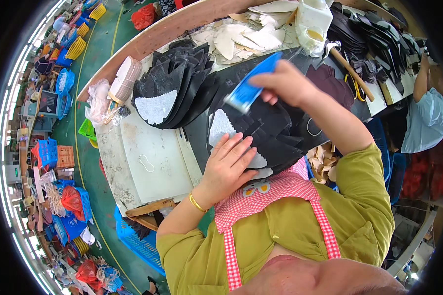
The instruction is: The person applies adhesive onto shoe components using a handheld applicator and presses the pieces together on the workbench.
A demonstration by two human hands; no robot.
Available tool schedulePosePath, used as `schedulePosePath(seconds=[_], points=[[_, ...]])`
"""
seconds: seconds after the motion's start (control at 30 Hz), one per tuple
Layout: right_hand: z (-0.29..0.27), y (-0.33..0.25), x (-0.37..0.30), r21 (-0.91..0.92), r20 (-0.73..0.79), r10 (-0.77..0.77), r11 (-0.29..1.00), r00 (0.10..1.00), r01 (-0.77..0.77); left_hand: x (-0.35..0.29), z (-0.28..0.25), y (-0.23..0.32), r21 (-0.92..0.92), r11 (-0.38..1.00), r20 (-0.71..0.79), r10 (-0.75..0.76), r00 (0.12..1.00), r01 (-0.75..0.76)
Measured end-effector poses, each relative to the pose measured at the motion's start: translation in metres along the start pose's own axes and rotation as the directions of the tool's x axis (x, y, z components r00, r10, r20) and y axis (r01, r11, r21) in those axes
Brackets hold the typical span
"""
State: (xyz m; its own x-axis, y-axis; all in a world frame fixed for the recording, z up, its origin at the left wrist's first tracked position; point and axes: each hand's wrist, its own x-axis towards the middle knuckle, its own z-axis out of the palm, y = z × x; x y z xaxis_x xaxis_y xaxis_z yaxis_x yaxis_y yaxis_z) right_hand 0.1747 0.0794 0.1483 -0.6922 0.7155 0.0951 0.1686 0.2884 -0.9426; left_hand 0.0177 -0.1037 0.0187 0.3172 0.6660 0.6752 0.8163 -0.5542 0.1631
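Observation:
My right hand (286, 84) grips a blue-handled brush (251, 86), its bristles down on a fanned row of black cut pieces (270, 132) lying on the work table (152, 157). My left hand (230, 164) lies flat on the near end of that row, fingers spread, pressing the pieces down. The exposed scalloped edges under the brush look grey-white with coating. A second fan of black pieces (174, 91) lies to the left, its front piece also coated white.
Cream cut pieces (251, 37) and a white plastic container (314, 19) sit at the table's far edge, more black pieces (374, 34) to the right. Another person in a light blue shirt (426, 118) works at right. Blue crates (138, 243) stand below the table.

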Motion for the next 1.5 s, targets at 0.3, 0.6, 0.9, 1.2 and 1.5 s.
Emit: schedulePosePath(seconds=[0.3, 0.6, 0.9, 1.2, 1.5], points=[[-0.041, -0.003, -0.01, -0.358, -0.239, -0.167, 0.931, 0.957, 0.073, -0.003, 0.006, -0.001, -0.014, 1.0, -0.063, 0.021, 0.998, -0.022], [-0.012, 0.054, -0.127, -0.453, 0.578, -0.628, 0.284, 0.521, 0.845, 0.006, 0.026, -0.01, -0.042, 0.999, -0.177, -0.005, 0.984, -0.002], [-0.03, 0.097, -0.153, 0.019, -0.548, -0.164, 0.978, 0.82, 0.209, 0.006, 0.025, -0.015, 0.076, 0.996, -0.162, 0.067, 0.985, -0.055], [0.001, 0.028, -0.102, -0.36, -0.185, -0.31, 0.904, 0.933, 0.229, 0.001, 0.003, 0.007, -0.007, 0.997, -0.165, 0.069, 0.984, -0.071], [-0.125, 0.023, -0.032, -0.135, -0.508, -0.274, 0.962, 0.817, 0.238, 0.014, -0.053, -0.03, -0.213, 0.913, -0.727, -0.386, 0.568, 0.347]])
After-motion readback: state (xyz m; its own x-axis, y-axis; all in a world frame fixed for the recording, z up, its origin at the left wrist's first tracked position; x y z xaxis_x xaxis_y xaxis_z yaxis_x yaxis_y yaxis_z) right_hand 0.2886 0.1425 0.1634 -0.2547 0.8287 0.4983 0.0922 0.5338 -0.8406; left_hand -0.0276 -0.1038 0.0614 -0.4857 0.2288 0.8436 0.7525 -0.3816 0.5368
